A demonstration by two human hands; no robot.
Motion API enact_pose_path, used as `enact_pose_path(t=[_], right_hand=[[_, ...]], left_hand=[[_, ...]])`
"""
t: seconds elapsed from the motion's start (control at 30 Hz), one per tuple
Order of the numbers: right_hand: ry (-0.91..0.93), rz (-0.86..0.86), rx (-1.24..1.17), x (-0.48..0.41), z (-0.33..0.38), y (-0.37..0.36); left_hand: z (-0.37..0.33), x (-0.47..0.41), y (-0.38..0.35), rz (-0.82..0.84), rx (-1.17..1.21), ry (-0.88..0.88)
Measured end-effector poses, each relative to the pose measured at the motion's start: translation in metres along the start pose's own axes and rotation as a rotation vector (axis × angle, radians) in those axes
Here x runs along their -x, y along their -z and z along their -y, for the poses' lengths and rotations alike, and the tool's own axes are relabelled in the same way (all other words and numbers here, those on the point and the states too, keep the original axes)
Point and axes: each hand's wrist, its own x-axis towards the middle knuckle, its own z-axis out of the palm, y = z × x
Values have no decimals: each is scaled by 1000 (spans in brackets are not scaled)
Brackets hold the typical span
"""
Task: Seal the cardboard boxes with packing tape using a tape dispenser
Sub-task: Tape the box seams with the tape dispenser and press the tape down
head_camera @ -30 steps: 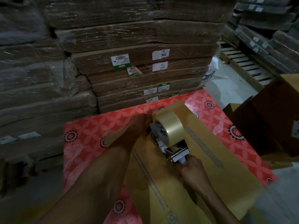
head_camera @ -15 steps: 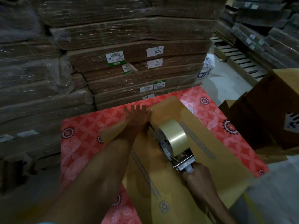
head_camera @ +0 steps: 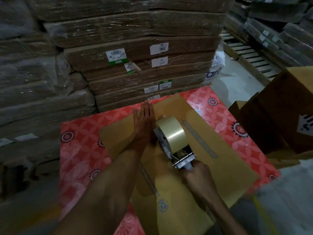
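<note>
Wrapped bundles (head_camera: pixel 33 82): flat cardboard in clear film, piled up the left side of the frame, dim and partly blurred
Red cover (head_camera: pixel 81 150): patterned with pale petals and dark round motifs, spread under the work from lower left to right of centre
Labelled stack (head_camera: pixel 135 68): more film-wrapped flat cardboard in the upper centre, just behind the cover's far edge, with white and green stickers on its front; the writing is too small to read
Left hand (head_camera: pixel 144 121): laid palm down on the box top near its far end – fingers straight and close together, thumb spread to the left – touching or just beside the tape roll's left side
Cardboard box (head_camera: pixel 220 158): tan, lying on the red cover in the lower centre and reaching the bottom edge, with grey double lines and a blue recycling mark printed on it
Tape dispenser (head_camera: pixel 177 158): standing on the box top in the middle of the frame, metal frame towards the camera
Tape roll (head_camera: pixel 172 133): clear, glossy, mounted on the dispenser's far end
Right hand (head_camera: pixel 197 177): fingers curled tight round the dispenser's handle, which is mostly hidden
White sack (head_camera: pixel 216 65): blue print, beside the stack's right edge
Brown cartons (head_camera: pixel 279 116): at the right edge, just beside the cover
Wooden pallet (head_camera: pixel 245 53): slatted, in the upper right
</note>
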Motion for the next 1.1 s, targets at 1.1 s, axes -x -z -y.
enact_pose_path(t=[1.1], right_hand=[[-6, 72, 135, 8, 5, 11]], left_hand=[[76, 11, -5, -6, -36, -762]])
